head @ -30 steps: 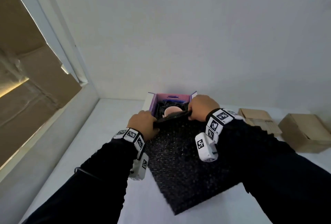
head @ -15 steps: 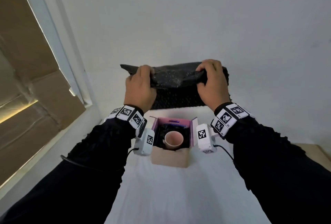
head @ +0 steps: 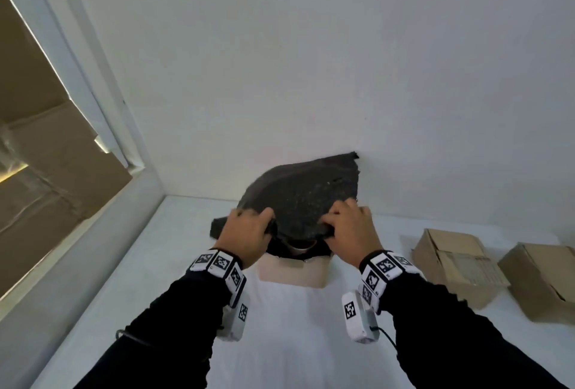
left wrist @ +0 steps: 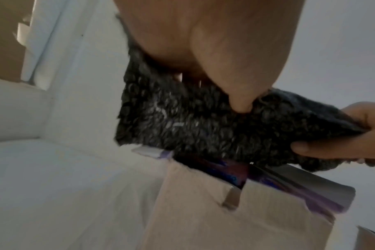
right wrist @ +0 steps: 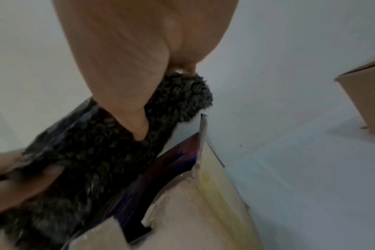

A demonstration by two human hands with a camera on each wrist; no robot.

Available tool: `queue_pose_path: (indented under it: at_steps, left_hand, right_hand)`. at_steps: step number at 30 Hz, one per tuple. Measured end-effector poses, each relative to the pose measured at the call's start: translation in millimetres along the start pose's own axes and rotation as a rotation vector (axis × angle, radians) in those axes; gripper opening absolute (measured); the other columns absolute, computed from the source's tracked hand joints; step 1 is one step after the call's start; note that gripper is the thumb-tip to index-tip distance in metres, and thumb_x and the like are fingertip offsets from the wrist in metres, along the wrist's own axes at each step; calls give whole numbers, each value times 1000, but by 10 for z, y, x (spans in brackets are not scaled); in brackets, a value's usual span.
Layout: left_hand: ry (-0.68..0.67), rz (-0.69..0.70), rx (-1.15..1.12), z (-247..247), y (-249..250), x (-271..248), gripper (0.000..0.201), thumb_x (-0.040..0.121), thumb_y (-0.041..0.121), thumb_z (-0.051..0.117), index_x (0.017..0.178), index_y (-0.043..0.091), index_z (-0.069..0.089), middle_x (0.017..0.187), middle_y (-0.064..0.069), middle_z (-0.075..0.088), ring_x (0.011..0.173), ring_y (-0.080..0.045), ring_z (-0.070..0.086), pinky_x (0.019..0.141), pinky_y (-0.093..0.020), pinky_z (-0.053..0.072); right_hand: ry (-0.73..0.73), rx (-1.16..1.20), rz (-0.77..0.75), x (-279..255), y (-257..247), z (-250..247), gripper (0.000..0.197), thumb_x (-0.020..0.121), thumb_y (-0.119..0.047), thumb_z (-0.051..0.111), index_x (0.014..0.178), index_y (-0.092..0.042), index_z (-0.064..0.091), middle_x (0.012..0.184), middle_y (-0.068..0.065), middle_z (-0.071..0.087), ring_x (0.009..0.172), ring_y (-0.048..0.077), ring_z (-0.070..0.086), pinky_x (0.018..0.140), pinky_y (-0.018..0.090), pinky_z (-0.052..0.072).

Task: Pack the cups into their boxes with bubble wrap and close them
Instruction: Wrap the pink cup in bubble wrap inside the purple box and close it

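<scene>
A sheet of black bubble wrap point(head: 303, 202) is folded and held just over the open box point(head: 292, 273), a tan carton with purple inner flaps point(left wrist: 306, 191). My left hand point(head: 249, 233) grips the wrap's left edge, thumb underneath point(left wrist: 240, 103). My right hand point(head: 348, 230) grips its right edge, thumb pressed into the bubbles point(right wrist: 137, 125). A sliver of the pink cup point(head: 300, 247) shows under the wrap inside the box; the rest of it is hidden. The wrap's far end leans against the wall.
Two closed brown cardboard boxes point(head: 460, 264) point(head: 544, 283) sit on the white table to the right. A white wall point(head: 311, 77) stands right behind the open box. A window frame point(head: 77, 77) runs along the left.
Both hands lifted the bubble wrap off the table, folded it in the air, then brought it down over the open box, covering most of the cup.
</scene>
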State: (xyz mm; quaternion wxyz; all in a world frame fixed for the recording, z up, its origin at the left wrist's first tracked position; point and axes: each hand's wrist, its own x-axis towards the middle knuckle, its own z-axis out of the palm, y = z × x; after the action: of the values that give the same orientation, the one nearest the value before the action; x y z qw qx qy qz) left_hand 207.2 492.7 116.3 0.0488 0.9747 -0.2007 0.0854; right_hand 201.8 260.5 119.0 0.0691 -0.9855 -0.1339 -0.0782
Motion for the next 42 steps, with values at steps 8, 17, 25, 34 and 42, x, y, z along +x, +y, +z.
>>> queue_pose_path:
  at_steps: [8,17,25,34,42]
  left_hand:
    - [-395,148,49,279,103,108,29,95,31,31,110,13,47,93,-14,67,84,-36,60,72,-35,40]
    - [-548,158,266,266,148,296,29,92,31,43,107,21,66,114,-8,62,108,-29,53,92,-37,36]
    - [-252,-573,-73,226,-168,-27,99,54,85,60,126,24,30,122,-7,42,101,-31,56,75,-38,50]
    - [170,-326,-449,63,-46,23,22,81,19,73,101,19,64,97,1,66,91,-20,60,76,-24,41]
    - [-426,-3,113,397,199,115,29,97,25,40,101,13,66,104,-10,65,99,-31,60,74,-36,45]
  right_hand:
    - [-370,55,-109,17,-118,176,17,88,-18,48,105,-19,44,89,9,65,75,29,54,65,33,35]
    - [-587,-32,-151,144,-228,336,46,100,-35,21,98,-12,61,106,10,66,90,25,54,81,34,26]
    - [-669,-154,-97,217,-244,458,46,99,-36,25,114,-13,61,125,12,55,115,27,47,101,41,22]
    - [-420,-21,-83,179,-268,460,21,90,-30,49,110,-26,54,99,-1,67,103,25,56,94,43,24]
    - [-273,-107,-180,69,-238,463,21,96,-39,47,100,-21,56,91,1,69,89,24,63,91,37,28]
